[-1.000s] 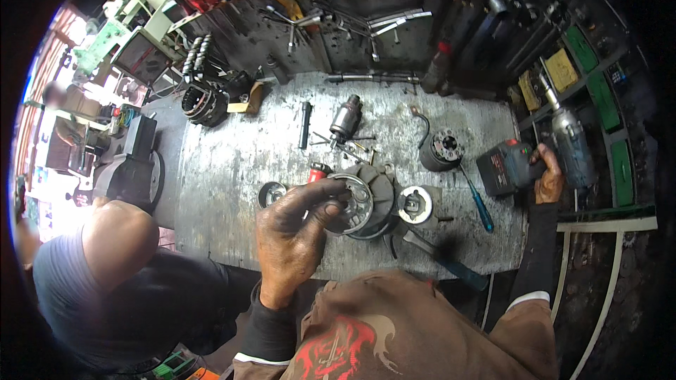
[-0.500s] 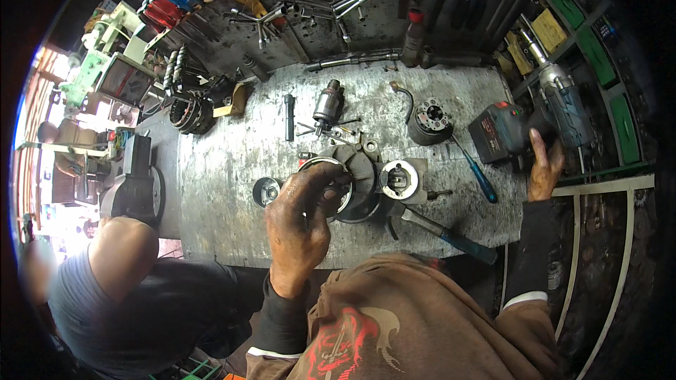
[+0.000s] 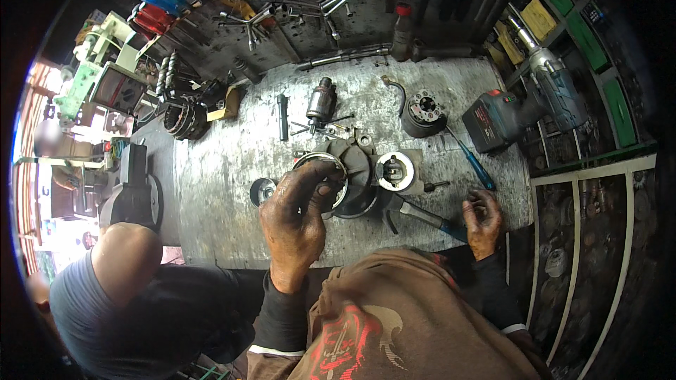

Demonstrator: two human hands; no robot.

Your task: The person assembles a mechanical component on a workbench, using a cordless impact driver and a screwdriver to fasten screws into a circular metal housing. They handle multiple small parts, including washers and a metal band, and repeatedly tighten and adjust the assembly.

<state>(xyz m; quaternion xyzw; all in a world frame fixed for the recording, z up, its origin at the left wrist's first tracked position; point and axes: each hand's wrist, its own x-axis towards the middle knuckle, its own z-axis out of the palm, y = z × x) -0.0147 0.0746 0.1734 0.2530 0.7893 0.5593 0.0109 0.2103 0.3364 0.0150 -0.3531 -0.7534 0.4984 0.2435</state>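
My left hand (image 3: 292, 222) is curled over the near-left rim of a dark round metal housing (image 3: 359, 176), its fingertips bent into the bright ring there. What the fingertips touch inside is hidden. My right hand (image 3: 483, 224) hovers by the front right edge of the bench, fingers loosely bent and nothing visible in them. Beside it lies the handle end of a hammer (image 3: 421, 214). A blue-handled screwdriver (image 3: 479, 169) rests just beyond that hand. Right of the housing sits a part with a pale round collar (image 3: 395, 172); on the left is a small metal cup (image 3: 264, 191).
A cordless impact wrench (image 3: 517, 116) stands at the bench's right side. Farther back are a cylindrical armature (image 3: 322, 102), a dark round part with a holed face (image 3: 424, 109) and a socket bar (image 3: 282, 117). Another person's knee (image 3: 127, 260) is at lower left.
My right hand has left the impact wrench and come back toward me, to the hammer handle's end. My left hand stays on the housing. The view has shifted slightly.
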